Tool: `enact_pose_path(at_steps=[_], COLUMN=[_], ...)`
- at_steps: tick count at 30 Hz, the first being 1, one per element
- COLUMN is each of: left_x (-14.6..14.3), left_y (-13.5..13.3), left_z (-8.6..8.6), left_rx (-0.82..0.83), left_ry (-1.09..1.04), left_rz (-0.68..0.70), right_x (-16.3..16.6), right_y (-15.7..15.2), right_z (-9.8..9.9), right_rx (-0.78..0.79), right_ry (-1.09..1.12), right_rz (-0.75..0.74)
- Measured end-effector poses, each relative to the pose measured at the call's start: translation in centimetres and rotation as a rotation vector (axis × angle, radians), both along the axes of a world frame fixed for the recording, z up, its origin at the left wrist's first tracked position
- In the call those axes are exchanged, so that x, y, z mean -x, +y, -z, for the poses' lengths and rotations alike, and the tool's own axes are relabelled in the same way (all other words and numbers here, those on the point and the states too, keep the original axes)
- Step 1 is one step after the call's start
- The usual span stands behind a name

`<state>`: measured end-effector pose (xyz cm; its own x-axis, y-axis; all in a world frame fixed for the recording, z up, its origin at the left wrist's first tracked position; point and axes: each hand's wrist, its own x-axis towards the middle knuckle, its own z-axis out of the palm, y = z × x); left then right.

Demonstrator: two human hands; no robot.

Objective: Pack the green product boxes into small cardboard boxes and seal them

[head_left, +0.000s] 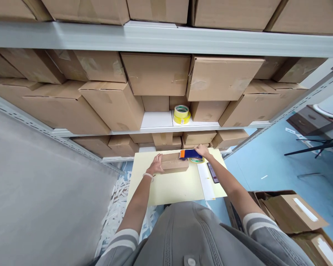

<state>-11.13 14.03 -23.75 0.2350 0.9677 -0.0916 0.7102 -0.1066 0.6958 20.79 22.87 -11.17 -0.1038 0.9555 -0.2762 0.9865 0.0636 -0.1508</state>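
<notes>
A small brown cardboard box lies lengthwise on a pale yellow tabletop. My left hand grips the box at its left end, fingers over the top edge. In my right hand is a blue tape dispenser with an orange front end, which is at the right end of the box's top. Part of a tape roll shows under the dispenser. I cannot tell whether tape is stuck to the box at this moment.
Shelves of cardboard boxes rise behind the table. Two tape rolls are stacked on one shelf. A phone and a white paper strip lie at the table's right. Boxes fill a carton at lower right; paper scraps cover the floor at left.
</notes>
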Motion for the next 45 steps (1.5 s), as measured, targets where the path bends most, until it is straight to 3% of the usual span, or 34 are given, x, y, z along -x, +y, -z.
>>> enact_pose_path(at_steps=[10, 15, 22, 26, 31, 37, 45], left_x=[-0.1, -0.2, -0.3, -0.2, -0.2, -0.1, 0.3], left_y=[-0.1, 0.0, -0.2, -0.2, -0.2, -0.2, -0.2], left_z=[0.2, 0.4, 0.2, 0.1, 0.2, 0.4, 0.6], left_rx=[-0.020, -0.023, -0.020, -0.028, -0.040, -0.040, -0.085], left_ry=[-0.026, -0.011, 0.147, 0.162, 0.153, 0.173, 0.225], left_rz=[-0.016, -0.023, 0.022, 0.029, 0.023, 0.031, 0.091], right_x=[-7.0, -9.5, -9.5, -8.4, -8.0, -10.4, -11.9], right_y=[2.1, 3.1, 3.8, 4.3, 4.5, 3.9, 2.4], right_z=[-0.4, -0.7, 0.8, 2.0, 3.2, 3.4, 3.8], right_rx=[-0.036, -0.090, -0.187, -0.168, -0.095, -0.039, 0.104], right_ry=[-0.092, -0.201, -0.264, -0.278, -0.085, 0.098, 0.498], right_rz=[-0.005, -0.120, -0.387, -0.466, -0.293, -0.090, -0.056])
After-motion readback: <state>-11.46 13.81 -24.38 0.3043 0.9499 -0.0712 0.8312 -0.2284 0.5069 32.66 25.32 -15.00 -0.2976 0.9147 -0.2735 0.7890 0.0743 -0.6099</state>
